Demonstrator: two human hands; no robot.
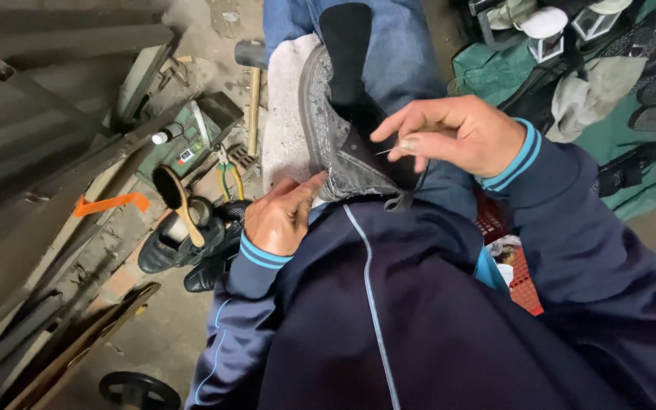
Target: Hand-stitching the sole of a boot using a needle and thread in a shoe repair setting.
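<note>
A worn grey shoe (pixel 335 144) lies on my lap across my blue jeans, sole side to the left, with a black insole (pixel 345 45) sticking out of its far end. My left hand (pixel 281 215) presses against the near end of the shoe, thumb on its edge. My right hand (pixel 449 133) hovers over the shoe's opening and pinches a thin needle (pixel 386 151) between thumb and fingers. My dark blue jacket sleeves fill the lower part of the view.
On the floor to the left are black shoes (pixel 184 247) with a wooden-handled brush (pixel 176 199) on them, pliers (pixel 228 173), a hammer (pixel 252 83) and a green box (pixel 191 140). A red crate (pixel 521 281) sits by my right leg. More shoes lie on a green sheet (pixel 624 144).
</note>
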